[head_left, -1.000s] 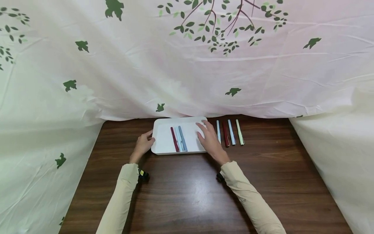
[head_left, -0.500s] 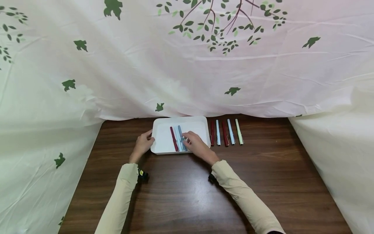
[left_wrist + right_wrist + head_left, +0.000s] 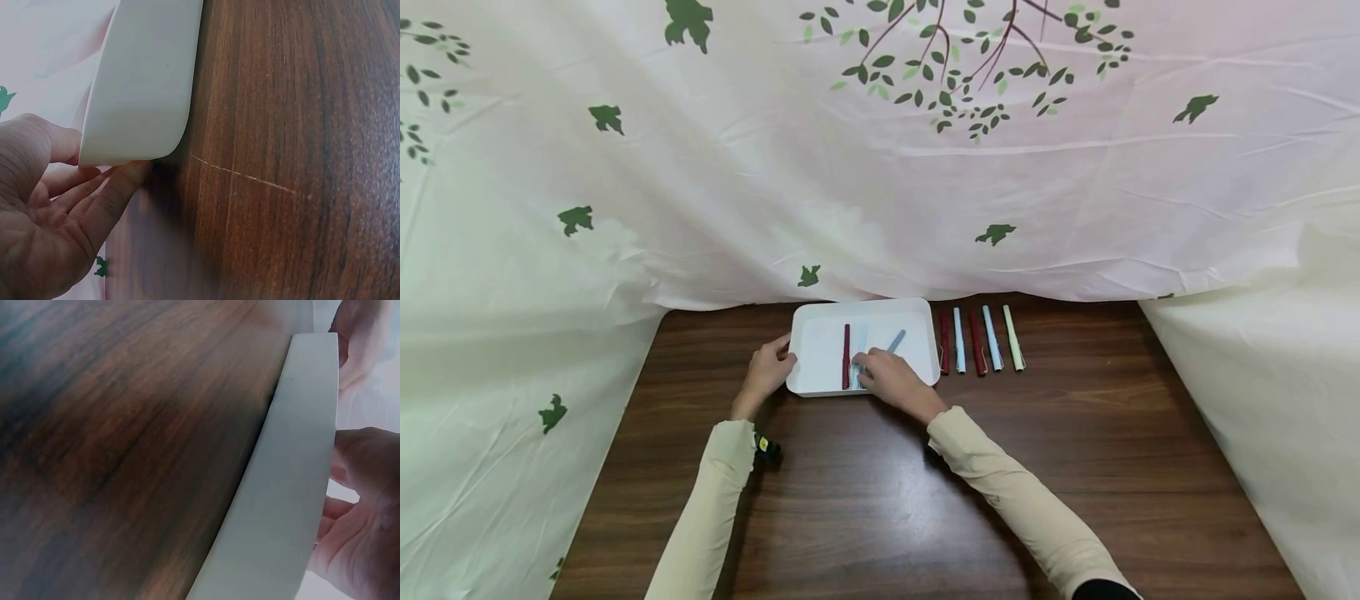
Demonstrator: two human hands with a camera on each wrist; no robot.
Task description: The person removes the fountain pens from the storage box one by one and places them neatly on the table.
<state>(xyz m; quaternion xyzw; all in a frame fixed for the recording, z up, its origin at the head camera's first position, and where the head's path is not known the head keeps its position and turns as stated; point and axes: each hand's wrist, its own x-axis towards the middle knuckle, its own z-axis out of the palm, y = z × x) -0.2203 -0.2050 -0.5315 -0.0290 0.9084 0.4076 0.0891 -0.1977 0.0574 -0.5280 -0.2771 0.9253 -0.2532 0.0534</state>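
Observation:
My left hand (image 3: 766, 372) grips the left end of a white tray (image 3: 812, 333). In the left wrist view its thumb is at the rim and its fingers (image 3: 115, 203) reach under the tray corner. My right hand (image 3: 891, 379) is over the tray, its curled fingers pinching the lower part of a light blue pen (image 3: 862, 335). A dark red pen (image 3: 846, 354) lies just left of those fingers. Beyond the hand a grey-blue pen (image 3: 897, 340) lies slanted, its lower part hidden. In the right wrist view the tray wall (image 3: 281, 456) hides the right fingertips.
Right of the tray, several pens lie side by side on the brown wooden table (image 3: 880, 500): dark red pens (image 3: 977, 346), light blue pens (image 3: 959, 342) and a pale green pen (image 3: 1013, 337). A white patterned cloth (image 3: 880, 208) hangs behind the table.
My right hand has left the pen row, where another dark red pen now shows, and moved left into the tray. The grey-blue pen has swung aslant; the tray's red pen stands straighter. The left hand stays.

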